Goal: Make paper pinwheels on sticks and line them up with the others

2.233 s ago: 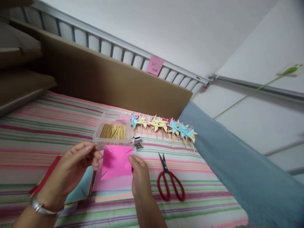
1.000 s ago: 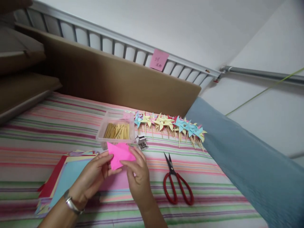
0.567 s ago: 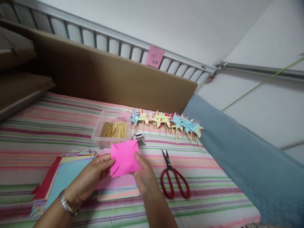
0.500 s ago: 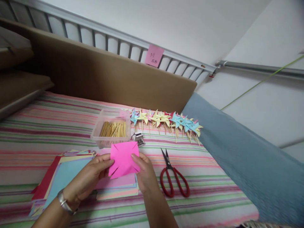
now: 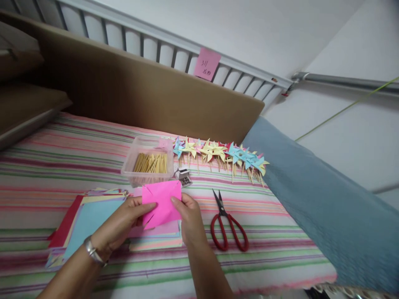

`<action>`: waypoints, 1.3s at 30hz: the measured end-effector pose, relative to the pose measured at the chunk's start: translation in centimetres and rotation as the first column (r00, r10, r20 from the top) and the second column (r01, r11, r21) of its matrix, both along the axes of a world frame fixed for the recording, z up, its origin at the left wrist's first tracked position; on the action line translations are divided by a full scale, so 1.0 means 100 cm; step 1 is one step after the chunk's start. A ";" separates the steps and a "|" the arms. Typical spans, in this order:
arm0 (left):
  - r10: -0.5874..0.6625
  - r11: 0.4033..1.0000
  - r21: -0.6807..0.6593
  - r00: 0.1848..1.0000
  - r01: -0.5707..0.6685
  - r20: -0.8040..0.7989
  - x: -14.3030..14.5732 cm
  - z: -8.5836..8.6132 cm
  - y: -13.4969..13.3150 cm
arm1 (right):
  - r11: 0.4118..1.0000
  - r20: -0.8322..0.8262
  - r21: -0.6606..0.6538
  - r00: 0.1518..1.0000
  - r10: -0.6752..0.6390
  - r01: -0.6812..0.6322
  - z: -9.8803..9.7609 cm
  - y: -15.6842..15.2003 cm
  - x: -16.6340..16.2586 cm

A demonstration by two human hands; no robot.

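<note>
Both my hands hold a bright pink paper square [image 5: 162, 201] with cuts running in from its corners, just above the striped cloth. My left hand [image 5: 120, 224], with a metal bracelet on the wrist, pinches the square's left edge. My right hand [image 5: 190, 220] pinches its right edge with thumb and fingers. Under the square lies a small stack of pastel paper squares [image 5: 156, 236]. A larger pile of coloured sheets [image 5: 84, 220] lies beneath my left wrist.
A clear plastic tub of wooden sticks [image 5: 149, 164] stands behind the pink square, with a small metal item [image 5: 184, 177] beside it. A row of several paper pinwheels [image 5: 221, 155] lies further back. Red-handled scissors [image 5: 227, 226] lie to the right. A cardboard panel [image 5: 140, 95] backs the bed.
The pink square was turned and folded between my hands, then flattened again. My left hand went from raised and apart to pinching its left edge. The view has shifted slightly.
</note>
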State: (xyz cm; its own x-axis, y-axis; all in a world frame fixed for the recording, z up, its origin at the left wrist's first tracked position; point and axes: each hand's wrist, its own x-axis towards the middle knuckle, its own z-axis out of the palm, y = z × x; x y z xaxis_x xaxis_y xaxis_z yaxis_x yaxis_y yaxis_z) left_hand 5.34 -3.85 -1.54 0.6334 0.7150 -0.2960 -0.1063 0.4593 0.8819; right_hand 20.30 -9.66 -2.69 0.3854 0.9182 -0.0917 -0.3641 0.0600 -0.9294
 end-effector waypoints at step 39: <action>0.131 0.991 -0.032 0.988 -0.129 0.080 -0.007 0.005 0.008 | 0.989 0.177 -0.146 0.984 0.003 0.023 -0.003 0.004 -0.002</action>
State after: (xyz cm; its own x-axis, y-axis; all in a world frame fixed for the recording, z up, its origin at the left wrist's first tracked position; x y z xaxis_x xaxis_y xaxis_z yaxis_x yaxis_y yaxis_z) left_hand 4.68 -3.08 -1.08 0.5586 0.7853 -0.2669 -0.2379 0.4600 0.8555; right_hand 20.11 -9.28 -3.03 0.4168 0.8957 -0.1550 -0.1942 -0.0788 -0.9778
